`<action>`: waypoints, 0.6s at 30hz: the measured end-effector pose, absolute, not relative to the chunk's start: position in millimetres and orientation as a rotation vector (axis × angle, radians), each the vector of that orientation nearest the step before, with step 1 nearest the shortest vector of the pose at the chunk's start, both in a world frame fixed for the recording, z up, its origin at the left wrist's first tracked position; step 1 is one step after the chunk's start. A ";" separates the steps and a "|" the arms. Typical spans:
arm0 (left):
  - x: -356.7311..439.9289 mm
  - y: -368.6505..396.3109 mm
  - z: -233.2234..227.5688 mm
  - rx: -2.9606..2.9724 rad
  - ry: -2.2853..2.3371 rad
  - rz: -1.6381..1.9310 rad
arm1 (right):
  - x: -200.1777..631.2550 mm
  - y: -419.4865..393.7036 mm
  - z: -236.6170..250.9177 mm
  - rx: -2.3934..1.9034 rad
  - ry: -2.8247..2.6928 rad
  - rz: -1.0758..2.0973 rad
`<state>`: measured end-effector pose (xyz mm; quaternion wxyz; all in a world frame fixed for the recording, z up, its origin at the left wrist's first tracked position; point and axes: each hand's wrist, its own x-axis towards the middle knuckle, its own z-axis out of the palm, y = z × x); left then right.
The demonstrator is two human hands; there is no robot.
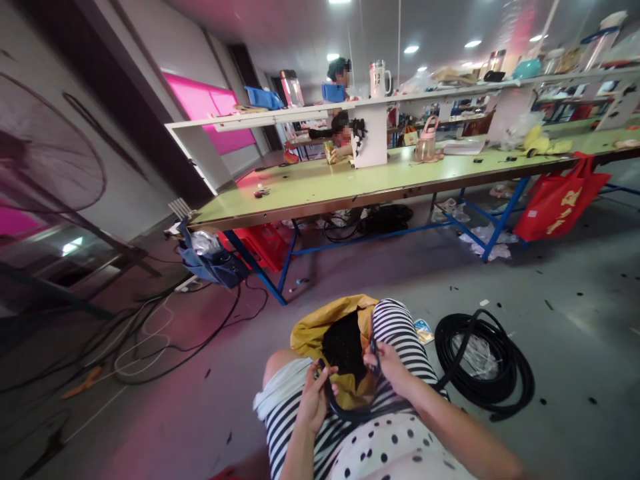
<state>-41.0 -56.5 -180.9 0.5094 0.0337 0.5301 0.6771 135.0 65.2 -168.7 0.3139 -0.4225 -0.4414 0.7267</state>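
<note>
**Black tubing held across the lap, both hands closed on it**

A short curved length of black tubing [334, 404] lies over the person's lap, bowed downward between the two hands. Left hand [314, 399] is curled shut around its left end; right hand [387, 363] pinches the other end, fingers closed on it. From the right hand the tubing runs on to a large black coil [483, 363] lying on the floor just beside the right leg. A yellow bag [320, 328] rests on the knees, just beyond the hands, open, with small black pieces [343, 347] heaped inside. Further out: a long green surface [320, 190] on blue legs, a red bag [557, 200] hanging from its edge, another person [340, 137] seated behind it, cables [165, 333] strewn over the floor at left.
</note>
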 end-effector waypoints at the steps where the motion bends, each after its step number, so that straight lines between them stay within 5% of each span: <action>1: -40.0 -56.4 -181.1 0.087 1.285 1.619 | 142.7 75.9 -149.7 -1.079 -1.140 1.805; 5: -33.2 -54.1 -182.3 0.152 1.331 1.603 | 206.1 140.5 -43.6 -1.061 -0.944 1.309; 12: -30.3 -49.5 -182.5 0.193 1.322 1.572 | 336.1 164.9 167.1 -0.314 -0.395 0.430; 15: -34.2 -48.4 -181.3 0.204 1.276 1.527 | 301.4 139.6 177.7 -0.271 -0.569 0.468; 18: -37.9 -47.9 -178.7 0.202 1.257 1.505 | 219.7 118.8 119.8 -0.430 -0.902 0.754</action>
